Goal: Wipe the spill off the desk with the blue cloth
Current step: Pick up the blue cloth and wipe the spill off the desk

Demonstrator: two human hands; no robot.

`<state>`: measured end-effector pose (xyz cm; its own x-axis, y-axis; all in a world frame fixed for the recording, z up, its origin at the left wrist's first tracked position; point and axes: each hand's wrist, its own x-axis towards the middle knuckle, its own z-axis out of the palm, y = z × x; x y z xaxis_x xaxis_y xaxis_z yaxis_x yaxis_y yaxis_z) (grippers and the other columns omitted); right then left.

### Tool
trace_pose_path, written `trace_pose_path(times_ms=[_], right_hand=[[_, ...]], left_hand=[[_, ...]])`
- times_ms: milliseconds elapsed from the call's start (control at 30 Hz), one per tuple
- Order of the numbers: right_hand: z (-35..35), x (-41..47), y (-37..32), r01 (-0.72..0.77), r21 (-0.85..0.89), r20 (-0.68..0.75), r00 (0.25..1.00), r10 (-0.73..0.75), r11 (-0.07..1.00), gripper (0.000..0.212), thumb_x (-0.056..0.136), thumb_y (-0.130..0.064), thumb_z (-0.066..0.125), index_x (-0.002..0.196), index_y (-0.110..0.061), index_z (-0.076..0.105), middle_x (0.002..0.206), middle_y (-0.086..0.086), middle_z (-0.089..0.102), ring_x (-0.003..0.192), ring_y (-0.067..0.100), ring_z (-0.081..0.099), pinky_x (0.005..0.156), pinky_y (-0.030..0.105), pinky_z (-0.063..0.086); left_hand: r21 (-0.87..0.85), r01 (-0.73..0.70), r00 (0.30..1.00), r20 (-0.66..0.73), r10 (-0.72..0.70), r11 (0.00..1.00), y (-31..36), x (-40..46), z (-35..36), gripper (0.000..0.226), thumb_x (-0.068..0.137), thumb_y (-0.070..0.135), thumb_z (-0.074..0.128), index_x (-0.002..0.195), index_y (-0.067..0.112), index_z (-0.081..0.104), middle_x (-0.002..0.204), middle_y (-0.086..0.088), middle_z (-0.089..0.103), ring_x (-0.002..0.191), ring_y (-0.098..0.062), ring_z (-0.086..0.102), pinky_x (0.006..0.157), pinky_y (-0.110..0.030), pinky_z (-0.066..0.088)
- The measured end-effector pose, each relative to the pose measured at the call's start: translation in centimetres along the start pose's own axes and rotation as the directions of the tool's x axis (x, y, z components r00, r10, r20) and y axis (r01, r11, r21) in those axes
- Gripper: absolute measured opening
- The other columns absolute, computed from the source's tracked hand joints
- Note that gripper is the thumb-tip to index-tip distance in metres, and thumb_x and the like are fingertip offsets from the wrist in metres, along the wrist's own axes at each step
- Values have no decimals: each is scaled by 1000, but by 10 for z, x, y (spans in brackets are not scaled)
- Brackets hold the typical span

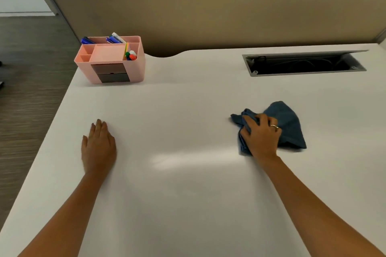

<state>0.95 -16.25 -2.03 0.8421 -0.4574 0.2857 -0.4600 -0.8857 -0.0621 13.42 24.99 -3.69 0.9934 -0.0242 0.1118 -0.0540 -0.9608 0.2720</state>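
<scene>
Right hand point(261, 137) bunches its fingers point(248, 124) into the soft, light blue cloth point(290, 125), well right of the pink organizer point(133, 69) on the bench point(188, 194), gripping the crumpled middle; left hand point(98, 148) lies flat, open.

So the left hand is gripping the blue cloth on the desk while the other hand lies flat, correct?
Not quite. The head view shows the right hand gripping the blue cloth on the desk; it is the left hand that lies flat, palm down, on the bare surface.
</scene>
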Motion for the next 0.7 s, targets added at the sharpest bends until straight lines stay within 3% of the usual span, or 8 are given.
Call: trace_pose_path(times_ms=[100, 267, 400, 500, 700], right_hand=[[-7, -11, -37, 8, 24, -12, 1000, -8, 1000, 38, 76, -40, 47, 107, -29, 67, 104, 10, 62, 94, 37, 53, 66, 41, 39], [-17, -78, -126, 331, 242, -18, 941, -337, 912, 35, 70, -41, 57, 104, -36, 65, 105, 2, 63, 94, 28, 51, 68, 39, 40], [-15, -90, -108, 494, 309, -89, 866, -492, 813, 30, 73, -38, 59, 101, -35, 67, 105, -1, 66, 98, 23, 48, 69, 38, 42], [-8, -65, -58, 454, 256, -85, 890, -447, 854, 33, 71, -37, 59, 102, -32, 68, 104, 2, 66, 96, 26, 49, 67, 38, 40], [-1, -9, 63, 94, 88, -78, 993, -87, 992, 43, 77, -42, 46, 107, -23, 71, 107, 11, 65, 98, 39, 51, 65, 42, 39]], left_hand=[[-3, 1, 1000, 6, -1, 1000, 2, 2, 1, 47, 96, 15, 28, 142, 4, 31, 153, -10, 26, 143, -22, 18, 114, -46, 14], [-27, -37, 999, 1, 37, 999, 15, 10, 3, 46, 97, 15, 29, 141, 4, 33, 152, -10, 28, 142, -23, 20, 114, -45, 15], [-48, -80, 997, 8, 81, 996, 31, 19, 9, 45, 97, 15, 31, 141, 5, 34, 152, -10, 29, 142, -23, 21, 114, -45, 16], [-55, -118, 993, 15, 119, 992, 32, 25, 10, 46, 97, 16, 32, 142, 6, 33, 152, -9, 29, 142, -23, 21, 114, -45, 16], [-108, -161, 987, 7, 163, 981, 24, 40, 7, 44, 96, 15, 36, 140, 10, 38, 150, -5, 34, 140, -18, 26, 112, -40, 21]])
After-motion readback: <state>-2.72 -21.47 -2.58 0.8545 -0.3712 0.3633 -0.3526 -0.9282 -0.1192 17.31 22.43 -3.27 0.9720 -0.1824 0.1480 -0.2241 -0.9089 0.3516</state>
